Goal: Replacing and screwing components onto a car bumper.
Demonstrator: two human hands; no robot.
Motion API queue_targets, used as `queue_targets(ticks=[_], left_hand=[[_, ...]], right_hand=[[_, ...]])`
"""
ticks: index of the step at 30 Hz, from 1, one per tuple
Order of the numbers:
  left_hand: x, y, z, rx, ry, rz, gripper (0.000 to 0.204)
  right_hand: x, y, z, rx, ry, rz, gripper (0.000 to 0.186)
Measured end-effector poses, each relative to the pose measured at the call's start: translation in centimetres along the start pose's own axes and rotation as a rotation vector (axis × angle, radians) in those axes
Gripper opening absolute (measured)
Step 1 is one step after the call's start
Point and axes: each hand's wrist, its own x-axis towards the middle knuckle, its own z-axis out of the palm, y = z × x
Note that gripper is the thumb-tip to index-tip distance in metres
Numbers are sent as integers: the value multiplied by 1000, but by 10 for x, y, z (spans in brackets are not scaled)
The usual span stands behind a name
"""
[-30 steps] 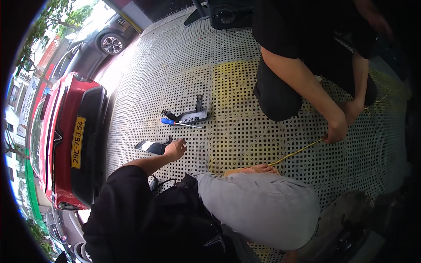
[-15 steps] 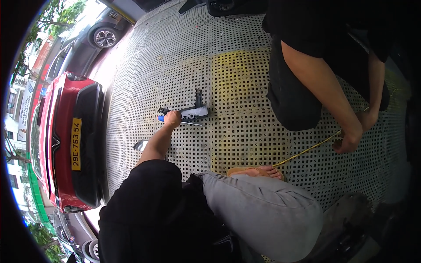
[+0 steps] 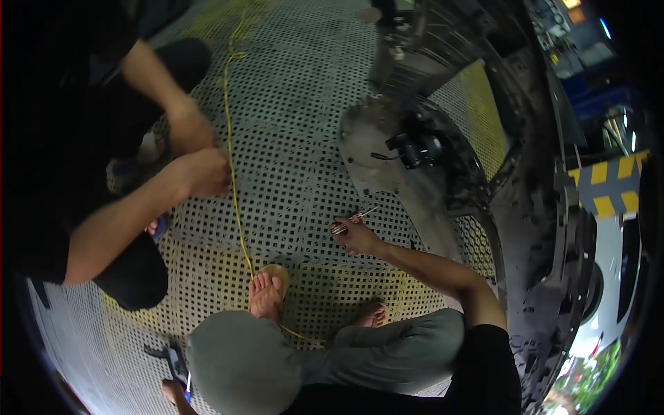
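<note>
My right hand [image 3: 357, 237] is closed around an orange-and-black screwdriver [image 3: 338, 227], its thin shaft pointing away from me, low over the perforated floor. Beside that hand is the edge of a large dark car bumper [image 3: 443, 228]. At the lower left my left hand [image 3: 171, 390] is partly cut off by my knee and sleeve. It grips a blue-handled screwdriver [image 3: 187, 395] with a pale shaft, against a black plastic bracket [image 3: 164, 354] on the floor. A black fitting with a short lead [image 3: 419, 148] sits on the bumper.
Across from me on the left a co-worker crouches, hands [image 3: 200, 159] together beside a yellow cord [image 3: 237, 200]. The cord runs along the floor past my sandalled foot [image 3: 266, 294]. On the far right stand a striped yellow-and-grey panel [image 3: 612, 185] and a pale car [image 3: 609, 263].
The view has swung far to the right, from the red car to the dark bumper. My right hand with the orange-and-black screwdriver has come into view. My left hand stays at the bracket.
</note>
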Motion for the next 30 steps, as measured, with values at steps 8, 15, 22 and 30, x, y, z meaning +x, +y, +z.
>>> queue_targets(ticks=[8, 15, 22, 30], left_hand=[[-242, 396, 2, 17, -137, 1215, 47], [-243, 404, -8, 80, 395, 1454, 41], [-167, 431, -119, -655, -912, 1092, 21], [-347, 627, -117, -385, -1050, 1899, 25]], right_hand=[[-24, -12, 30, 229, 152, 223, 51], [-63, 38, 51, -479, 226, 8, 51], [-150, 75, 15, -300, 235, -120, 60], [-253, 26, 113, 1312, 832, -133, 46]])
